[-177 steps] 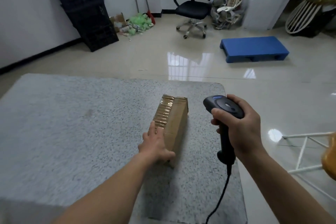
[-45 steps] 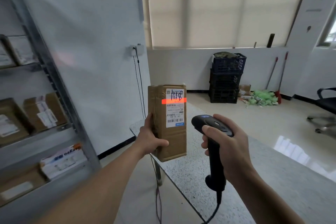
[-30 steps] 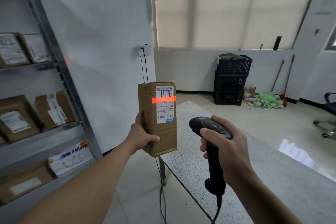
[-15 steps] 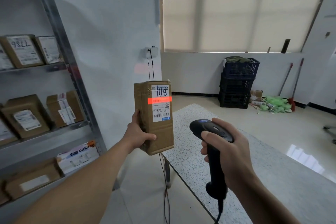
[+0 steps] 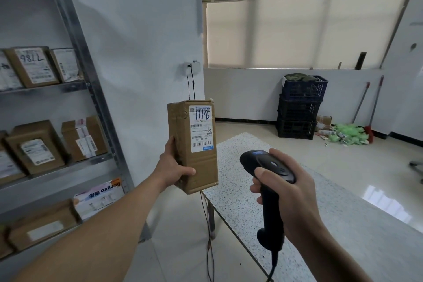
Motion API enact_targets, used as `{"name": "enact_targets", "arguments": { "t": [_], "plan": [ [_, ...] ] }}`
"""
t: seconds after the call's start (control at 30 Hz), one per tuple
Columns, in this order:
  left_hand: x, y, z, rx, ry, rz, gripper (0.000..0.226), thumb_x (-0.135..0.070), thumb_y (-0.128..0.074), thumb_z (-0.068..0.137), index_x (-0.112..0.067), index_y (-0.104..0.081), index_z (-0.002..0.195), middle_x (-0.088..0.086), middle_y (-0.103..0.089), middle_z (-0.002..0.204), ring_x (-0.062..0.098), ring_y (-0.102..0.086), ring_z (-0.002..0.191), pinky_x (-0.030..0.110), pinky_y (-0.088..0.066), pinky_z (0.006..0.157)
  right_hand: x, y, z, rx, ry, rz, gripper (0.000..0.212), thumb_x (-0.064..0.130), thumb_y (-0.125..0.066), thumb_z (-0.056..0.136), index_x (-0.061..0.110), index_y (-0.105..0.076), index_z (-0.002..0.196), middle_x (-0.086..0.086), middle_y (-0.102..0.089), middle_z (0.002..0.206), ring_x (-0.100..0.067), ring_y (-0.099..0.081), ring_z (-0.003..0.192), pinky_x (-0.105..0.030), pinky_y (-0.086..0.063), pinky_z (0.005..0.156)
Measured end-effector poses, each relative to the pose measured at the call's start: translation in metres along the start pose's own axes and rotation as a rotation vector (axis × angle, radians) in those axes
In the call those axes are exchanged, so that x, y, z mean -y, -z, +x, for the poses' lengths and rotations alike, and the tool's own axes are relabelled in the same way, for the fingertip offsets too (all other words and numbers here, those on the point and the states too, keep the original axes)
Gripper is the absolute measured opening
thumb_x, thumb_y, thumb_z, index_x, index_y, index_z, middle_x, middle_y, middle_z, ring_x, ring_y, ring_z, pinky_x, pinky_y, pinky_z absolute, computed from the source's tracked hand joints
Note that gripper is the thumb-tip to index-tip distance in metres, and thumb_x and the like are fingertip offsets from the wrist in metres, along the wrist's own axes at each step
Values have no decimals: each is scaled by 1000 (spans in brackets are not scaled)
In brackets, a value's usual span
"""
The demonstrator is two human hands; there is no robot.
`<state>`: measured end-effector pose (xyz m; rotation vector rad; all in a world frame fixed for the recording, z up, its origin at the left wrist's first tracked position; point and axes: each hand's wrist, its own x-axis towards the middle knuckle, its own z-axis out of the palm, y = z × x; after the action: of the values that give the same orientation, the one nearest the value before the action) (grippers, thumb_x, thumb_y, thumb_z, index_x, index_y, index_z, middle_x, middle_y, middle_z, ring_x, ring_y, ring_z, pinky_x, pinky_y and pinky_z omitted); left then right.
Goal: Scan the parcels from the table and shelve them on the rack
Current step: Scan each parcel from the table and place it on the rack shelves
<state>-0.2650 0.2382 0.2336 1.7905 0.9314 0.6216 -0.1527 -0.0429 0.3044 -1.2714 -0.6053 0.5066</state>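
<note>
My left hand (image 5: 174,170) grips a tall brown cardboard parcel (image 5: 198,168) upright in the air, its white label with a handwritten number facing me. My right hand (image 5: 288,192) is closed around the handle of a black barcode scanner (image 5: 266,168), whose head points toward the parcel; its cable hangs down. No red beam shows on the label. The metal rack (image 5: 91,80) stands at the left with several boxes on its shelves. The speckled grey table (image 5: 320,224) lies below and to the right of my hands.
A white wall pillar stands behind the parcel with a socket and cables hanging down. Stacked dark crates (image 5: 299,107), brooms and green litter (image 5: 348,136) sit by the far wall. Glossy tiled floor lies between the rack and the table.
The red scan line on the label has gone out. The view has turned further left, showing more of the rack. Both hands keep their hold.
</note>
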Motion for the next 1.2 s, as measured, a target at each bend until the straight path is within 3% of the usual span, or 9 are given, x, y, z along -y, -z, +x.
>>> {"name": "enact_targets", "arguments": {
  "t": [0.17,0.33,0.5,0.63,0.8,0.97,1.2],
  "plan": [
    [-11,-6,0,14,-41,-10,123,-6,-91,69,-39,-10,156,-8,-47,136,27,-53,128,55,-49,104,3,-3,-2,-2,13,-29,54,22,-77,61,36,-65,112,-5,-77,90,-31,-75,76,-37,-57,59],
    [-21,-10,-3,16,-64,-9,122,-6,-91,68,-40,-11,155,-8,-49,133,27,-54,126,53,-51,103,5,-1,-4,10,20,-32,43,-1,-77,81,33,-67,106,-13,-73,81,-27,-67,62,-35,-53,55],
    [-27,-8,-8,5,-90,2,120,-8,-91,69,-42,-13,154,-9,-48,134,26,-55,125,54,-52,102,8,0,-9,1,22,-3,47,8,-83,73,31,-67,110,-15,-72,81,-26,-66,60,-34,-52,53],
    [-30,-5,-13,-9,-86,-2,121,-9,-91,69,-41,-12,155,-9,-48,135,27,-55,126,55,-52,101,8,4,-13,15,22,-5,44,-1,-77,81,29,-68,112,-18,-71,84,-27,-64,60,-36,-51,54],
    [-31,2,-20,-23,-71,-28,120,-3,-88,71,-40,-12,155,-5,-48,135,28,-53,126,57,-50,103,9,5,-20,18,17,13,47,8,-84,72,30,-68,111,-16,-71,81,-26,-64,59,-35,-51,53],
    [-31,11,-30,-43,-61,-37,120,-1,-88,71,-39,-11,155,-6,-48,133,28,-54,126,57,-50,102,10,6,-26,27,17,1,46,-2,-77,80,27,-68,115,-16,-71,80,-27,-64,60,-37,-51,54],
    [-30,25,-45,-88,-42,-46,122,2,-87,71,-38,-9,157,-6,-47,131,29,-53,127,57,-49,104,10,2,-36,52,10,16,49,4,-83,75,25,-68,116,-16,-70,78,-28,-63,58,-37,-50,53]
  ]
}}
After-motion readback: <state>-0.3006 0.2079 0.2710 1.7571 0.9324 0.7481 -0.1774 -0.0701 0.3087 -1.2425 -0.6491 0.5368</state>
